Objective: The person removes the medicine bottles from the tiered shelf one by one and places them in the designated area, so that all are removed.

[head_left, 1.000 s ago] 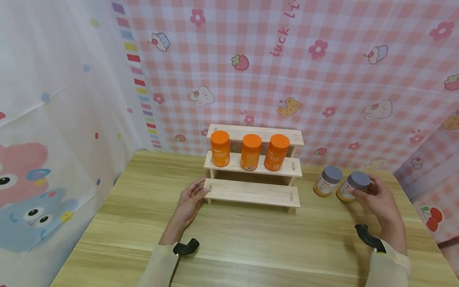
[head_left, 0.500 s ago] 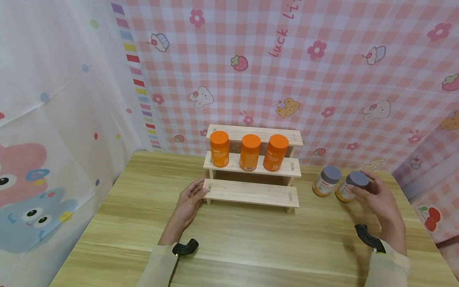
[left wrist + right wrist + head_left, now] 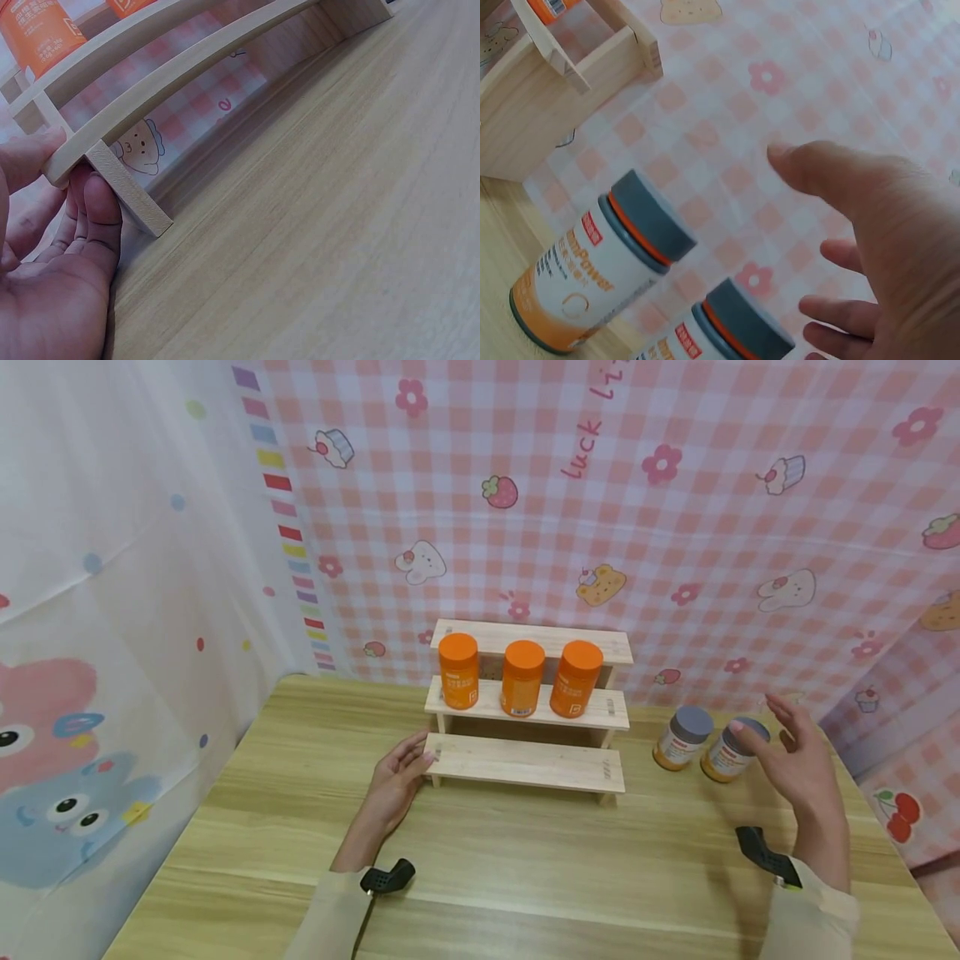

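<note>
My left hand (image 3: pixel 396 778) grips the left end of the lowest step of a pale wooden three-step display rack (image 3: pixel 525 762). In the left wrist view the thumb lies on top of that board and the fingers (image 3: pixel 101 202) curl beneath it, beside the leg. Three orange bottles (image 3: pixel 522 681) stand upright in a row on the middle step. To the right of the rack, two grey-lidded bottles (image 3: pixel 682 739) with white and orange labels stand upright on the table. My right hand (image 3: pixel 802 768) hovers by the right-hand grey-lidded bottle (image 3: pixel 727 326), fingers spread, apart from it in the right wrist view.
The wood-grain table (image 3: pixel 525 877) runs under everything. A pink checked cloth (image 3: pixel 525 543) hangs close behind the rack, and a white printed cloth (image 3: pixel 150 610) hangs at the left. Both wrists carry black straps (image 3: pixel 388 877).
My right hand has let go of the right-hand grey-lidded bottle, spread its fingers and risen a little. That bottle stays upright in place. The left hand keeps its grip on the rack.
</note>
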Demonstrator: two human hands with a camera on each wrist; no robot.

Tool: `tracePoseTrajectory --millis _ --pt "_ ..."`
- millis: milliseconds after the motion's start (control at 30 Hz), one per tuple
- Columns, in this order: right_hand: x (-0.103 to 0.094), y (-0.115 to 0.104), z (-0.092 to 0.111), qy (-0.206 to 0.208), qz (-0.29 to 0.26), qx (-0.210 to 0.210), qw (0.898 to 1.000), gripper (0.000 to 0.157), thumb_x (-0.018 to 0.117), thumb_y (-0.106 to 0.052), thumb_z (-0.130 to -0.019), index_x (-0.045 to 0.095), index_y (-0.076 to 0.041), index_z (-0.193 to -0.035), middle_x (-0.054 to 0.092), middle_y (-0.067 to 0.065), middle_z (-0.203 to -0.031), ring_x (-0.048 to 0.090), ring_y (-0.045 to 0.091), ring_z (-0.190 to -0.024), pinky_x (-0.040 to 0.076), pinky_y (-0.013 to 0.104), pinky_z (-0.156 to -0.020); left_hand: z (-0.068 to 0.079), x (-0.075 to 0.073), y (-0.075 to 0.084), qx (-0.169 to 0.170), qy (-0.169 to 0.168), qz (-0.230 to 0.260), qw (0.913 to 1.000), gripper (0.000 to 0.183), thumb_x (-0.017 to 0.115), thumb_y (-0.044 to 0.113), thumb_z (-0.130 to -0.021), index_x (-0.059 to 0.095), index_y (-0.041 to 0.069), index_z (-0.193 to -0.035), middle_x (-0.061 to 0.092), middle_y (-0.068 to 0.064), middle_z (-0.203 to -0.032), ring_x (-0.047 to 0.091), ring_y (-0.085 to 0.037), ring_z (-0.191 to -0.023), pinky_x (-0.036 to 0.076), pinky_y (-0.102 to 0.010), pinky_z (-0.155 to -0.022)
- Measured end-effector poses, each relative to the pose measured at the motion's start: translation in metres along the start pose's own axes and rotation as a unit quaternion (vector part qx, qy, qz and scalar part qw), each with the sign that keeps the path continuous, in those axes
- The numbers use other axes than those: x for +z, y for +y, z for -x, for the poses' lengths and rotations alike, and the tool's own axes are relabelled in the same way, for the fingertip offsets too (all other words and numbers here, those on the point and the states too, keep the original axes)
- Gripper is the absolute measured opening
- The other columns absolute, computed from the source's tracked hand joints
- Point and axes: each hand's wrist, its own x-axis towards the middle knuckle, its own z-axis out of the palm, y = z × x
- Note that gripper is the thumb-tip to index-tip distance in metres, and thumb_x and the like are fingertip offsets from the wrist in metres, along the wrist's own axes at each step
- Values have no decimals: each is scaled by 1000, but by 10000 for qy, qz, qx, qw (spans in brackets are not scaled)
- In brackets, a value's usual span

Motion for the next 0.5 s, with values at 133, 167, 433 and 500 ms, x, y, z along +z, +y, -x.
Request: tracePoseTrajectory --millis 133,167,433,500 --pt "3 -10 1 171 -21 -153 9997 85 67 -43 -98 16 -34 -165 6 0 -174 4 28 -161 5 51 -130 1 1 1 -7 -3 25 10000 53 58 0 -102 43 2 -153 60 -1 -116 63 -10 -107 55 -21 -91" --pt "4 -12 2 232 -27 -194 9995 85 68 -42 -98 17 -33 -165 7 -1 -174 5 27 -161 5 49 -131 0 0 1 -7 -5 32 10000 53 58 0 -102 43 2 -153 60 -1 -116 63 -10 -106 55 -21 -90" --pt "17 -26 1 285 -70 -794 9964 86 69 -32 -99 14 -31 -166 11 1 -174 7 25 -161 5 45 -131 0 0 0 59 -33 43 10000 53 58 -1 -102 43 2 -153 60 0 -113 63 -9 -104 55 -20 -89" --pt "20 -29 1 241 -92 -936 9953 86 69 -30 -99 14 -34 -165 12 1 -174 8 26 -161 5 47 -131 0 0 0 52 -33 40 10000 53 58 -1 -102 43 1 -153 60 0 -113 63 -9 -104 55 -20 -89"
